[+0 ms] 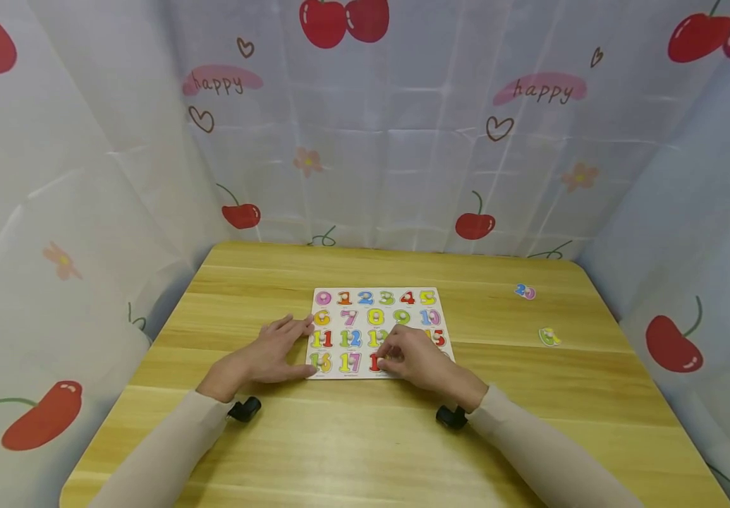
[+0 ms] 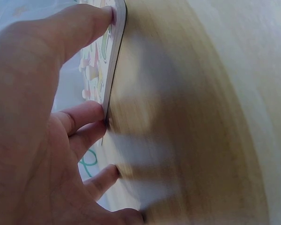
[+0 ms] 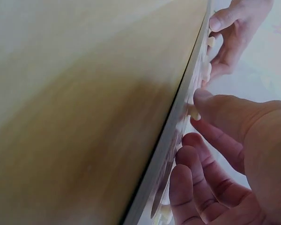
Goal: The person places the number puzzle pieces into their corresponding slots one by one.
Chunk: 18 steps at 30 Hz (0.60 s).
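A white number puzzle board (image 1: 339, 377) lies on the table, filled with rows of colourful knobbed number pieces. My left hand (image 1: 272, 351) rests against its left side, with the thumb on the lower corner and fingertips touching the edge; the fingers are fairly straight. Over the bottom row, my right hand (image 1: 418, 358) pinches the knob (image 3: 194, 112) of a red number piece (image 1: 374, 363) between thumb and index finger. That piece shows a red 1, and the rest of it is hidden under the hand. Some pieces at the board's lower right are also covered.
Right of the board lie a loose blue and purple number piece (image 1: 525, 291) and a green and yellow one (image 1: 549, 336). The wooden table (image 1: 352, 451) is enclosed by a white cherry-print curtain (image 1: 396, 162) at the back and sides.
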{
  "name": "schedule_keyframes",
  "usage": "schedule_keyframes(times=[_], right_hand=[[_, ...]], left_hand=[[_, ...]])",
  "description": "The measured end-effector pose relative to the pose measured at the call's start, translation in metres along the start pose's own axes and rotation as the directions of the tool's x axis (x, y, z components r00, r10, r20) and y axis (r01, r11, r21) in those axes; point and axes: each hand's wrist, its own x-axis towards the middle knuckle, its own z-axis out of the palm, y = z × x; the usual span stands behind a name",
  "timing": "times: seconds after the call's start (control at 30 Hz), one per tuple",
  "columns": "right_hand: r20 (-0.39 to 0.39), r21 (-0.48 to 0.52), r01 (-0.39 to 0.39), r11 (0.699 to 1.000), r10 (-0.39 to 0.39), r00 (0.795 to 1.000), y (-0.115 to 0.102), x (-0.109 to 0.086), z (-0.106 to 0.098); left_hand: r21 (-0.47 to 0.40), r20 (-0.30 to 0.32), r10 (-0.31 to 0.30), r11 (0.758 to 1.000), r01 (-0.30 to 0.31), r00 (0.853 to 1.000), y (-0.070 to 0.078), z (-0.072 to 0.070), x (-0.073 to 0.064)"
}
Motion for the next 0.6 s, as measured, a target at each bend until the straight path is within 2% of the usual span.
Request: schedule_keyframes(times=[0.17, 0.33, 0.47, 0.6], right_hand=[[-0.039, -0.014, 0.008, 1.000, -0.008, 0.999, 0.003, -0.002, -0.006], [-0.148, -0.062, 0.015, 0.998, -0.024, 0.989, 0.016, -0.008, -0.022], [-0.223, -0.088, -0.041, 0.995, 0.021, 0.975, 0.034, -0.021, -0.042], [-0.273, -0.113, -0.143, 0.983, 0.108, 0.956, 0.057, -0.040, -0.067]], left_hand=[[-0.005, -0.006, -0.007, 1.000, 0.007, 1.000, -0.001, 0.001, -0.001], [-0.011, -0.008, -0.007, 1.000, 0.007, 1.000, -0.002, 0.001, -0.002], [0.001, -0.010, 0.000, 1.000, 0.000, 1.000, -0.002, 0.002, -0.001], [0.005, -0.009, -0.001, 1.000, 0.001, 1.000, -0.003, 0.002, -0.001]])
